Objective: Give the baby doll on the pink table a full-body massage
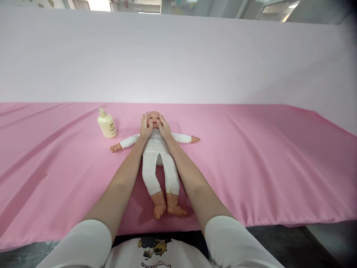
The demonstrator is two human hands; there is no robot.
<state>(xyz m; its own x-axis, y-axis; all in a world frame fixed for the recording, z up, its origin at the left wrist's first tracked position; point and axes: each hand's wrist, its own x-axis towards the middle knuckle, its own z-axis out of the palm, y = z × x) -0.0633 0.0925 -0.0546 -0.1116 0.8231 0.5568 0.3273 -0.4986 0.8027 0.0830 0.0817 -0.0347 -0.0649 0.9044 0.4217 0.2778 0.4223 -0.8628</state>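
A baby doll (158, 160) in white clothes lies on its back on the pink sheet (251, 160), arms spread, feet toward me. My left hand (145, 128) rests against the left side of the doll's head, fingers extended. My right hand (164, 128) presses the other side of the head, thumb near the cheek. Both hands cup the doll's face between them.
A cream pump bottle of lotion (106, 124) stands upright on the sheet, left of the doll's head. A pale wall or screen (178, 59) rises behind the covered table. The table's near edge runs just in front of my body.
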